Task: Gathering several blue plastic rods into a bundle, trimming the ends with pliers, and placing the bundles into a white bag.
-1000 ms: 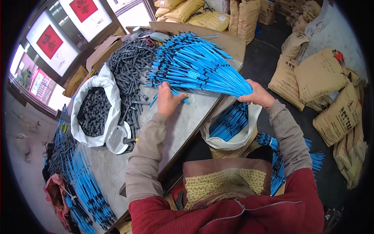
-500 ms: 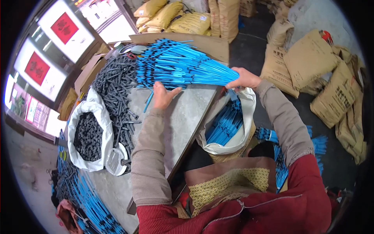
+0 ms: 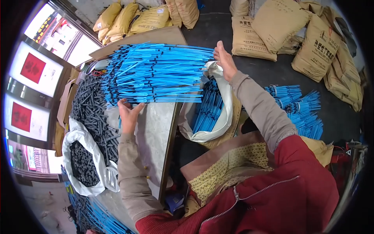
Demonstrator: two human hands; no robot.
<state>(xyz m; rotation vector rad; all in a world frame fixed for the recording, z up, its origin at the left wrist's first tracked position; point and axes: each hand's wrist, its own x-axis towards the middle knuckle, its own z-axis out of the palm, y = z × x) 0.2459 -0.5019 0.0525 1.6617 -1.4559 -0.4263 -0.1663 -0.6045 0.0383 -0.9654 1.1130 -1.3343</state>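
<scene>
A wide, loose bundle of thin blue plastic rods with black fittings [image 3: 156, 72] lies across the far end of the grey table [image 3: 150, 128]. At its near left edge is my left hand [image 3: 129, 113], thumb and fingers apart, touching the lowest rods. My right hand [image 3: 224, 60] is held upright and flat against the rods' right ends, fingers stretched out. Below those ends an open white-lined sack [image 3: 216, 134] holds more blue rods [image 3: 210, 109], standing packed together.
Dark grey plastic pieces [image 3: 91, 103] heap along the table's left side, beside a white sack [image 3: 95, 144] of black parts. Tied blue bundles [image 3: 300, 109] lie on the dark floor at right. Brown paper sacks [image 3: 317, 48] and yellow sacks [image 3: 150, 20] stand farther off.
My right hand has gone from gripping the gathered right ends to lying open against them. The rods have spread from a narrowed fan into a broad, more parallel layer. The view has shifted right.
</scene>
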